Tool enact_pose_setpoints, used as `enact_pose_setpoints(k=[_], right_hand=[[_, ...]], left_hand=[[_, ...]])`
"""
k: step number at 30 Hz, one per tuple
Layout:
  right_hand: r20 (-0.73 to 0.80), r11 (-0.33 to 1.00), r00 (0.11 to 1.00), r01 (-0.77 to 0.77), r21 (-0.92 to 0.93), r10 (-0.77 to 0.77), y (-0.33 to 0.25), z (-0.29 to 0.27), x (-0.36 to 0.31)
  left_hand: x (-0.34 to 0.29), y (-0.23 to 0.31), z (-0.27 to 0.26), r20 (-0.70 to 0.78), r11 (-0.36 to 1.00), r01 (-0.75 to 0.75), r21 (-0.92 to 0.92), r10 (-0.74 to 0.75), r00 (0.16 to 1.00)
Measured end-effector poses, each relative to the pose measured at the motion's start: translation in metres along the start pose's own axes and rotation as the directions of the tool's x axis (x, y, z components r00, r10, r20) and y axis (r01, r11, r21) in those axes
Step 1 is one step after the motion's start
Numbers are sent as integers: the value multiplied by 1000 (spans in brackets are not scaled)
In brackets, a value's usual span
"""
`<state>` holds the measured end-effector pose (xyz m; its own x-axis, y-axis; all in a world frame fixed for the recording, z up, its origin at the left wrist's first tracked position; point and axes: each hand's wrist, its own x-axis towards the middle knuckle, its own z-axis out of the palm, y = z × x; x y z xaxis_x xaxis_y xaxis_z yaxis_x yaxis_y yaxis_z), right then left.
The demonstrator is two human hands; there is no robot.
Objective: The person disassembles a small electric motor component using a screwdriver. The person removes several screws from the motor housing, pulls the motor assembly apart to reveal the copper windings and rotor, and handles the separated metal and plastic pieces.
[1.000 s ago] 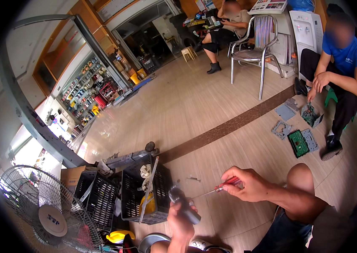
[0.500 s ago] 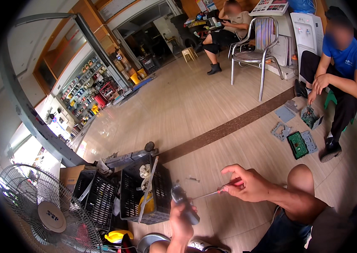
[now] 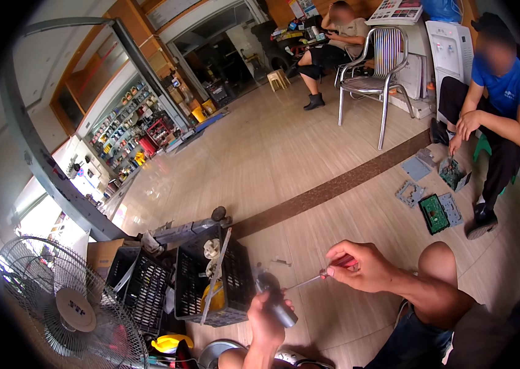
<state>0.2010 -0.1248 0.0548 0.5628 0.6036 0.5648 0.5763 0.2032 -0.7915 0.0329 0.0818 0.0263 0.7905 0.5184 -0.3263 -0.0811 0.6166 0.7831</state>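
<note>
My left hand [image 3: 266, 323] is closed around a dark, elongated part [image 3: 277, 301], smooth and rounded, its kind unclear through blur. Between the fingers and thumb of my right hand [image 3: 367, 269] is the red handle of a screwdriver [image 3: 306, 283]. Its thin metal shaft points left, toward the part. The tip ends close to the part's side, by my left fingertips; whether it touches cannot be made out. Both hands are above the tiled floor, in front of my bent knees.
Black plastic crates [image 3: 235, 307] stand left of my hands, beside a wire-caged fan [image 3: 75, 310]. On the right sits a person in blue [image 3: 506, 86], one hand at an opened electronic unit [image 3: 453, 175]. A green circuit board [image 3: 434, 214] lies nearby. Farther back is a metal chair [image 3: 377, 83].
The dark part has turned in my left hand and shifted slightly right. My right hand's fingers have closed in more on the screwdriver handle, which has moved a little right and up.
</note>
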Motion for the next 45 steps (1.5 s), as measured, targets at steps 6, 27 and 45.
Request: enact_pose_setpoints(k=[6,27,45], right_hand=[[169,884,911,-408,229,376,-7,-6,1],[39,932,962,-271,240,269,0,-2,-1],[14,968,981,-195,158,195,-6,-4,-1]], left_hand=[[-3,1,1,-10,1000,26,2,-26,1000],[-5,1,11,-8,994,88,-66,-88,996],[-4,0,7,-26,991,119,-68,-121,992]])
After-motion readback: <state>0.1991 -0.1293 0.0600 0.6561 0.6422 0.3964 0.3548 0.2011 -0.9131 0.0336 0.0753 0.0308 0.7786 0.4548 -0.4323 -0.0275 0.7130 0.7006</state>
